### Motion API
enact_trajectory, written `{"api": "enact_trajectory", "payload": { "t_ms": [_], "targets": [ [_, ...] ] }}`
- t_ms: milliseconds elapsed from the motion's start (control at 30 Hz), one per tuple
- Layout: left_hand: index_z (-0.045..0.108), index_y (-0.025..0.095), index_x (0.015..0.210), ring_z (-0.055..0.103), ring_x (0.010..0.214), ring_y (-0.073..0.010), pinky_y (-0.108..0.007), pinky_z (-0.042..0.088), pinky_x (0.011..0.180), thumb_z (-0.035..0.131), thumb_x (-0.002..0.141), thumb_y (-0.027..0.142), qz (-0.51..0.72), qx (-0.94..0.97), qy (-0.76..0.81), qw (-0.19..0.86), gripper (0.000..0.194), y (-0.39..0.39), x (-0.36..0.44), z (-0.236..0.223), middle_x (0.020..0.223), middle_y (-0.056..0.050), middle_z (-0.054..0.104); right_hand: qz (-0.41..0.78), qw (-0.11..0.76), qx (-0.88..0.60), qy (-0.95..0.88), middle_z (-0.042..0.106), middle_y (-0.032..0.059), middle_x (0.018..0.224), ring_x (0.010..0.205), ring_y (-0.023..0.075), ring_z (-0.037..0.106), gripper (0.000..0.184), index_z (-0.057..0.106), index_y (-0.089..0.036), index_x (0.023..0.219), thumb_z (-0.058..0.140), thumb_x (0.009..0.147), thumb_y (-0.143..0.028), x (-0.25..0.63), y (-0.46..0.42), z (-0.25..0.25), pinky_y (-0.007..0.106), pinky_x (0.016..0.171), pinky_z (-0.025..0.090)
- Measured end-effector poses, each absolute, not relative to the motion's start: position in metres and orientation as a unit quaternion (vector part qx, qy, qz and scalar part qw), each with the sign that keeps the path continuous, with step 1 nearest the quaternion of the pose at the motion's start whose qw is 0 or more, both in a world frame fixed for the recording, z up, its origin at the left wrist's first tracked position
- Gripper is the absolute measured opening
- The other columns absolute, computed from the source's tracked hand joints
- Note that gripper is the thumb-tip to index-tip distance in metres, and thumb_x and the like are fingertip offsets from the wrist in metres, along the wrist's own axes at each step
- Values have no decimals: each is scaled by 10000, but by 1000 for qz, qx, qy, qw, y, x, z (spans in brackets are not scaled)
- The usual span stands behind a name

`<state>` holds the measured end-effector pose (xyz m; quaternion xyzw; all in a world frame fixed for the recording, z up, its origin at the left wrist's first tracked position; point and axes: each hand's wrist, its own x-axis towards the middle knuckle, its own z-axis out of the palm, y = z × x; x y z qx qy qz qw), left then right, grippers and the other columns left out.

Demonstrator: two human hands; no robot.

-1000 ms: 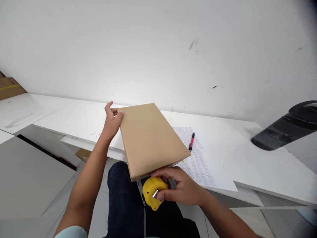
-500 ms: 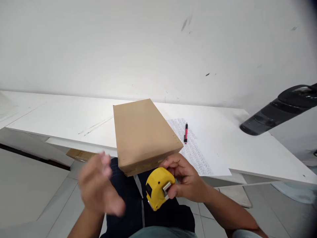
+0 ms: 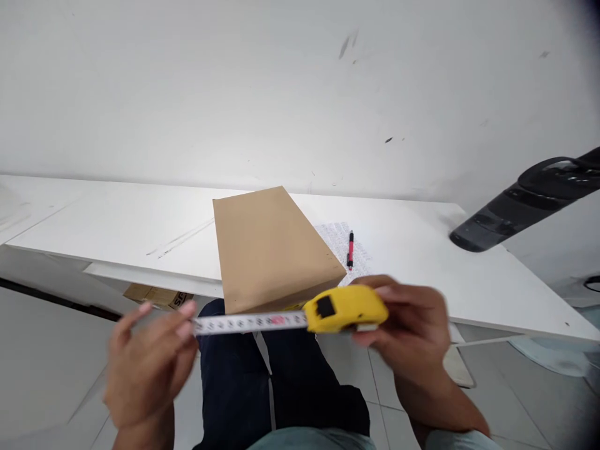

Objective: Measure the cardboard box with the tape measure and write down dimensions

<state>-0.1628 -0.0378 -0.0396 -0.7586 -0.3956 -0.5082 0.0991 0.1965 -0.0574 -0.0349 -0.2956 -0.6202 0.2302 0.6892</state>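
My right hand (image 3: 407, 325) is closed round the yellow case of a tape measure (image 3: 344, 309). From the case a white blade (image 3: 248, 322) with dark numbers stretches leftward. Its free end is pinched by my left hand (image 3: 150, 362), thumb and fingers together at the tip. The blade runs roughly level in front of a brown cardboard box (image 3: 272, 250), nearer to me than the box's front side. I cannot tell whether it touches the box. Part of the front side is hidden behind the tape and case.
The box rests on a white desk (image 3: 117, 219) and juts past its front edge. A red and black pen (image 3: 350, 250) lies on a sheet of paper with writing (image 3: 332, 234). A dark bottle (image 3: 506, 212) stands at right. Another carton (image 3: 157, 295) sits below the desk.
My left hand has left the box and taken the blade's end. The blade is now drawn out between my hands. My right hand has moved right and turned the case.
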Motion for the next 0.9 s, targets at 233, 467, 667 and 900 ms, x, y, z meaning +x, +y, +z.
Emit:
{"api": "enact_trajectory", "payload": {
  "t_ms": [233,467,667,900],
  "targets": [
    [672,270,1192,736,718,-180,-364,611,642,778,867,274,-705,-562,-432,-23,342,22,-156,-44,945,-10,785,217,775,-368,-466,777,-14,1032,829,185,715,463,757,-399,1180,883,742,-482,273,24,-53,376,747,606],
    [537,325,1414,747,951,-218,-386,592,797,662,962,390,-609,-695,-374,-79,474,26,-145,-54,1077,-38,788,313,737,-383,-461,788,23,1116,927,196,703,549,761,-326,1217,902,712,-489,251,48,-72,379,825,581],
    [413,280,1545,615,1148,-266,-454,487,1008,485,990,632,-490,-816,-303,43,661,21,-130,-46,1212,-102,759,327,721,-371,-485,796,5,1056,848,179,682,543,767,-361,1212,889,713,-534,245,54,-67,336,743,573],
    [314,313,1576,692,1110,-294,-498,460,1017,668,884,641,-499,-820,-282,-17,843,18,-143,-52,1249,-121,731,326,689,-383,-522,772,22,980,752,168,648,543,752,-339,1240,862,747,-538,252,54,-57,326,660,570]
  ]
}}
